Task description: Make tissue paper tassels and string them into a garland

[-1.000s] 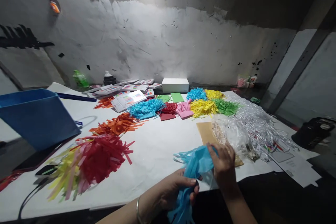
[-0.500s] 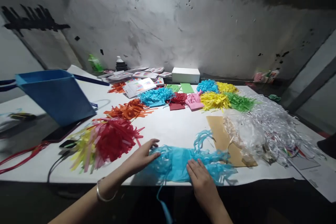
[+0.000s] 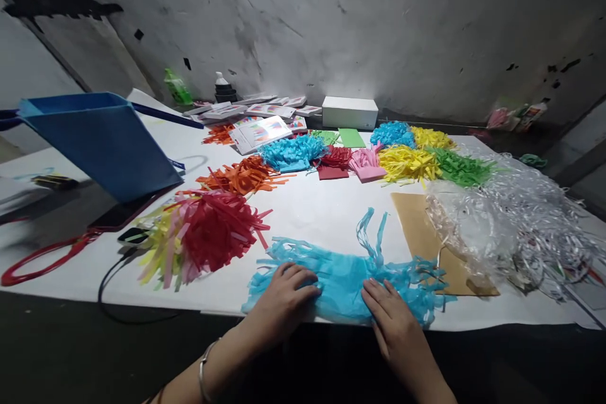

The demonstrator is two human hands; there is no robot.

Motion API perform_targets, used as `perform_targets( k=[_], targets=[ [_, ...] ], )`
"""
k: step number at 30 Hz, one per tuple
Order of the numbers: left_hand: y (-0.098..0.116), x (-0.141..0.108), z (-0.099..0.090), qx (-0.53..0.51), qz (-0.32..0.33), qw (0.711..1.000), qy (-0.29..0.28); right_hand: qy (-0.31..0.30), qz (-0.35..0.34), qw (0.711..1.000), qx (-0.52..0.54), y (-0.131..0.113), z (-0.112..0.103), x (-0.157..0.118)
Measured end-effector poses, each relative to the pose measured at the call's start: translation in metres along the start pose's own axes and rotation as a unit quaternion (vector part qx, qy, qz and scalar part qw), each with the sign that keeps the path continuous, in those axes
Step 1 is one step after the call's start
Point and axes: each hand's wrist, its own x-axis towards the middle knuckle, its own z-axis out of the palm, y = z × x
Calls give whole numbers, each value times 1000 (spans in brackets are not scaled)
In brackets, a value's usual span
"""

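Observation:
Blue tissue paper [image 3: 343,281] with fringed strips at both ends lies flat along the near edge of the white table [image 3: 312,214]. My left hand [image 3: 286,297] rests on its left part, palm down, with the fingers slightly bent and spread. On the right part lies my right hand [image 3: 391,309], its fingers stretched out over the paper. Neither hand grips anything. A few loose blue strips stick up beyond the paper's middle right.
Red fringed paper [image 3: 215,233] and a tilted blue box [image 3: 104,145] are at the left. Colourful fringed bundles and a white box [image 3: 349,113] stand farther back. Brown card [image 3: 419,227] and clear plastic strips [image 3: 534,221] lie at the right.
My left hand has come down onto the blue paper, whose left fringe is now spread out flat. The hanging blue strip no longer shows. The view has shifted slightly.

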Motion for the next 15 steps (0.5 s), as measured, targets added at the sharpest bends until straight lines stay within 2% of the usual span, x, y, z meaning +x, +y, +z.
perform_targets(
  k=[3,6,11,15],
  targets=[
    [-4,-5,-1,-6,0,1000,21,-15,-3,1000,11,-5,-10,4],
    [-1,-6,3,-5,-2,999,38,27,-5,1000,12,-16,-12,12],
    [3,-5,2,-1,4,999,34,93,0,995,35,-30,-3,24],
    [19,1,4,-7,33,999,11,121,12,992,39,-39,4,29]
  ],
)
